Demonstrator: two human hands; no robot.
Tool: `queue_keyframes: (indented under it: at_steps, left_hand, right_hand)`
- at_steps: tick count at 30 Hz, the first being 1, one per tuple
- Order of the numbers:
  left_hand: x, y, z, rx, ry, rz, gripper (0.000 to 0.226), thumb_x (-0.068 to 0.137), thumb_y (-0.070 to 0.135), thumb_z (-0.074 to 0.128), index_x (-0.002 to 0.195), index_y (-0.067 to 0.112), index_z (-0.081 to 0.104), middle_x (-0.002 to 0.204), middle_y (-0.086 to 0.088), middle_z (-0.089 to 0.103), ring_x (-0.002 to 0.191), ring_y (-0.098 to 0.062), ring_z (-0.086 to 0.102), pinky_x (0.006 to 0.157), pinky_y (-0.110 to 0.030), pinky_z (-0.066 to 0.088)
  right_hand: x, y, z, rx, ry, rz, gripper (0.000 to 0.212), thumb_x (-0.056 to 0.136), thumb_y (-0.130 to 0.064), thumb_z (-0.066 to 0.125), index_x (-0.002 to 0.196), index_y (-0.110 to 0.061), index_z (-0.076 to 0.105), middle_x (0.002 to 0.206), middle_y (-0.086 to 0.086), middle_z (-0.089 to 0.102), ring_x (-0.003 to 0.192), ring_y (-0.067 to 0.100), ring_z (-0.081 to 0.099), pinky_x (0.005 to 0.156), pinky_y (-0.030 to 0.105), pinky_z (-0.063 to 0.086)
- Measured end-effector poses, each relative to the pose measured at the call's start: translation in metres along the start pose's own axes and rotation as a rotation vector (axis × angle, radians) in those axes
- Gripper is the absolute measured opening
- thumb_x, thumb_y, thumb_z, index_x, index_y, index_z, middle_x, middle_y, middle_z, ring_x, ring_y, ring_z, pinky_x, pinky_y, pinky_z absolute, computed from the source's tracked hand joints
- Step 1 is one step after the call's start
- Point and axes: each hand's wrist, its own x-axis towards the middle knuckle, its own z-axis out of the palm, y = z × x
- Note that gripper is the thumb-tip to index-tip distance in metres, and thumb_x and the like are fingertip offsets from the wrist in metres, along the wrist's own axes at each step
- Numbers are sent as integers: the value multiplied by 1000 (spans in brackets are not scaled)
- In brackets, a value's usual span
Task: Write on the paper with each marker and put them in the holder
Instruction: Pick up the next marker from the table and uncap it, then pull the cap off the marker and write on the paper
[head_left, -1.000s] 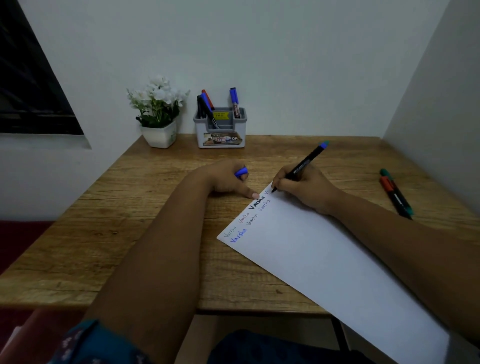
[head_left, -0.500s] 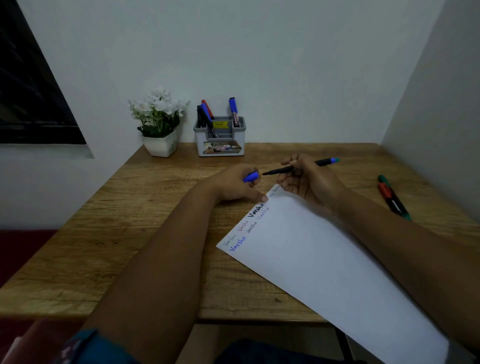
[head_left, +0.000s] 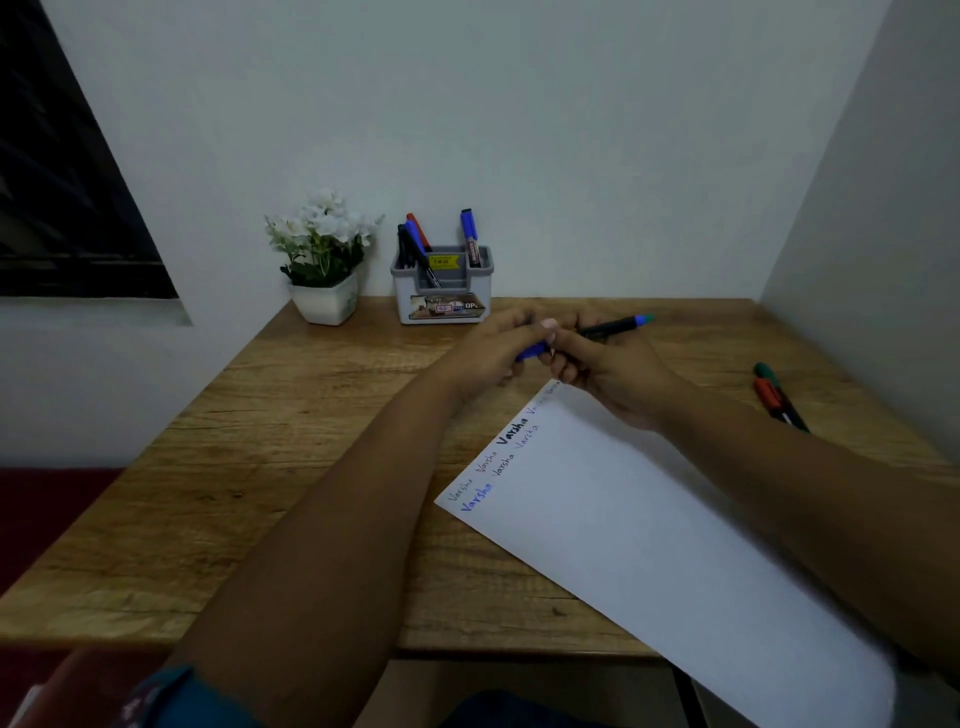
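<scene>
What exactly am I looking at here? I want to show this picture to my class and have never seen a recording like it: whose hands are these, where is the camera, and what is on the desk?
There is no machine, only a person at a wooden desk. The camera is worn on the person's head and looks forward and down, so both arms reach in from the bottom edge.

The left hand holds a blue cap; the right hand holds a black marker with a blue end. The two meet above the desk, apparently capping the marker.

A white paper lies on the desk with one word written several times. At the back stand a grey holder with several markers in it and a white flower pot. Two more markers, green and red, lie at the right.
</scene>
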Motion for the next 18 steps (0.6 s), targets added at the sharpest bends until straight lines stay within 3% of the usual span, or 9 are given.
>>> queue_keyframes:
  at_steps: [2, 4, 6, 8, 11, 15, 18]
  left_hand:
    - [3, 0, -2, -84, 76, -10, 34, 100, 37, 49, 109, 7, 62, 76, -2, 59, 50, -7, 37, 48, -18, 30]
    - [4, 0, -6, -149, 101, -41, 46, 97, 43, 51, 117, 2, 58, 80, -8, 61, 46, -6, 38, 44, -17, 28]
    - [2, 1, -9, -216, 71, -35, 45, 94, 45, 56, 110, 2, 57, 82, -15, 62, 44, -10, 30, 44, -25, 16]
    - [2, 3, -12, -301, 54, -24, 30, 92, 39, 61, 96, 10, 55, 77, -18, 63, 42, -11, 25, 44, -28, 11]
    - [2, 1, -20, -378, 71, -22, 25, 91, 31, 64, 77, 21, 47, 71, -17, 59, 39, -10, 23, 38, -22, 13]
    - [2, 3, -26, -306, 129, -24, 23, 93, 28, 63, 78, 19, 49, 64, -6, 53, 43, -9, 26, 37, -19, 18]
    - [2, 2, -36, -150, 250, -28, 15, 97, 28, 57, 87, 16, 57, 70, 5, 60, 44, -1, 38, 45, -19, 29]
  right_hand:
    - [5, -10, 7, 5, -21, 24, 10, 93, -10, 63, 84, -14, 62, 66, 6, 60, 51, 7, 51, 54, 16, 43]
    - [11, -21, 12, -139, -62, -8, 15, 92, -7, 64, 82, -14, 54, 60, 4, 58, 50, 9, 50, 50, 17, 42]
    - [16, -32, 18, -309, -119, -58, 19, 92, -4, 62, 81, -12, 49, 55, 3, 58, 49, 10, 52, 47, 18, 43]
    - [21, -38, 23, -366, -138, -88, 23, 91, -1, 62, 77, -12, 47, 53, 3, 57, 48, 12, 53, 46, 19, 43]
    - [25, -37, 30, -340, -128, -96, 23, 90, -1, 63, 76, -13, 48, 53, 4, 58, 50, 16, 52, 45, 21, 42]
    - [30, -26, 34, -242, -72, 21, 18, 87, -9, 70, 91, -14, 54, 60, 2, 60, 56, 14, 52, 50, 21, 43]
    - [39, -20, 25, -199, 206, 78, 77, 68, -29, 88, 128, -20, 41, 93, 2, 61, 86, 14, 59, 68, 27, 48]
